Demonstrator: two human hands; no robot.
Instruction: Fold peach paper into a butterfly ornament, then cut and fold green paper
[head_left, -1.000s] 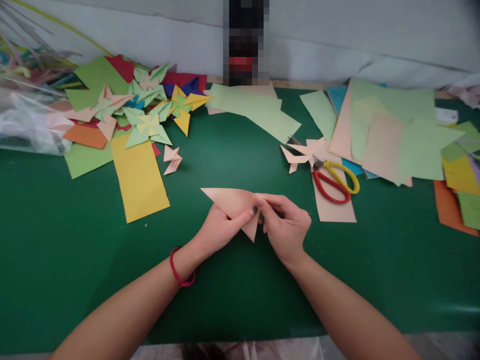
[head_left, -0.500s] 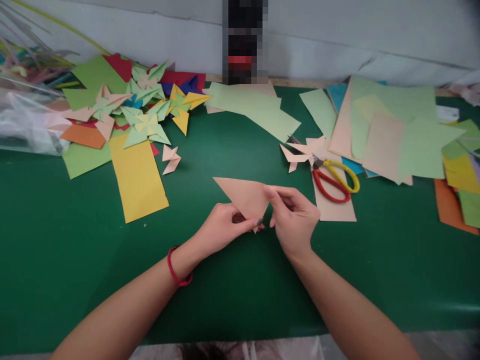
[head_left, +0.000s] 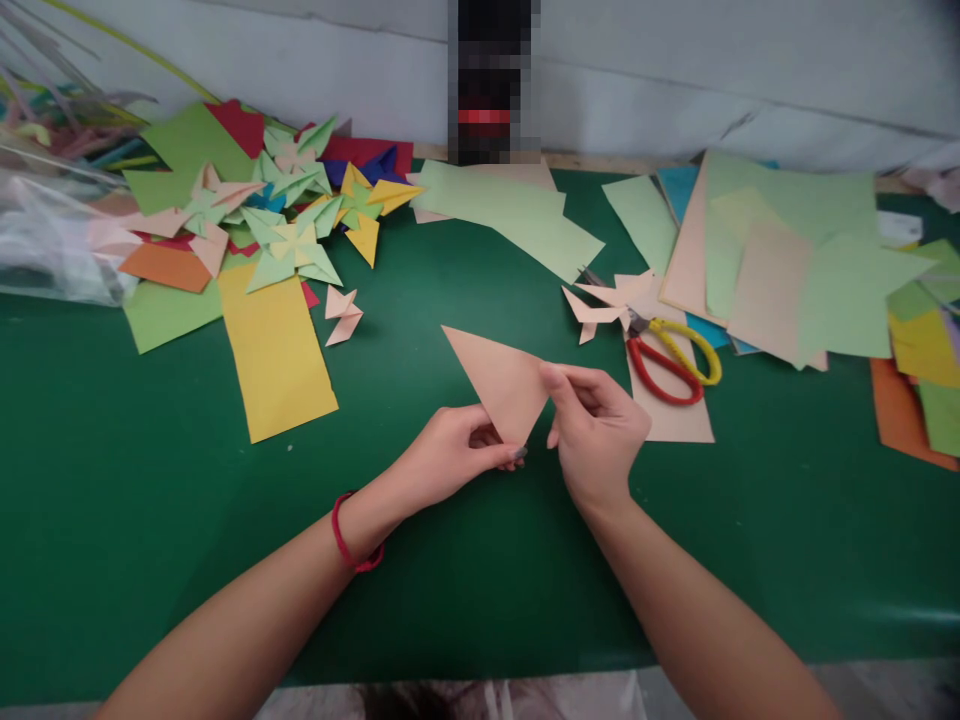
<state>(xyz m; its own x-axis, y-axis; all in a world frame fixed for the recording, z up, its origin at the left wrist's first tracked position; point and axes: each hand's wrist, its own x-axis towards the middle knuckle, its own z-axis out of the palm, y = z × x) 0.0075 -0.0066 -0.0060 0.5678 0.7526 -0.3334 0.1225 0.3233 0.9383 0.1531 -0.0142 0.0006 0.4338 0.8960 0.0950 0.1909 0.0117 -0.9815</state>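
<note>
The left hand (head_left: 459, 445) is pinching the near corner of a triangular pink paper (head_left: 501, 380), thumb in front and fingers behind, while the right hand (head_left: 600, 425) is pinching its right corner between thumb and finger. Both are holding it over the green table (head_left: 480, 590), left of the scissors (head_left: 666, 370). Folding seems to be under way; making another crease would be calling for lined-up edges and firm pressing.

Hands (head_left: 450, 445) (head_left: 604, 425) pinching peach paper (head_left: 506, 385), scissors (head_left: 657, 327) nearby
</note>
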